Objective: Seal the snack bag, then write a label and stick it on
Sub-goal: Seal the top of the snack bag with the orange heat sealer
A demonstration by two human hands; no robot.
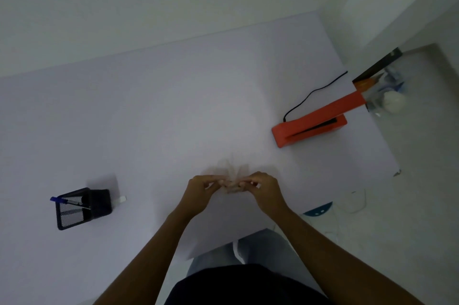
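- The small, clear, blurred plastic snack bag (232, 175) sits mid-table near the front edge, its mouth edge running left to right between both hands.
- The left hand (202, 191) and right hand (263, 189) each pinch that edge with curled fingers.
- The orange bar-shaped heat sealer (310, 126) lies well apart, up and right, nearer the right hand.
- The black mesh pen holder (83, 207) stands far left.

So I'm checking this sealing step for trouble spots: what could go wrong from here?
1. The snack bag is blurred and held only by its near edge, pinched between left hand and right hand; it might slip or spill.
2. The orange sealer stands far off to the right, so carrying the bag there may loosen its mouth.
3. The sealer's cord trails across the table and could snag.
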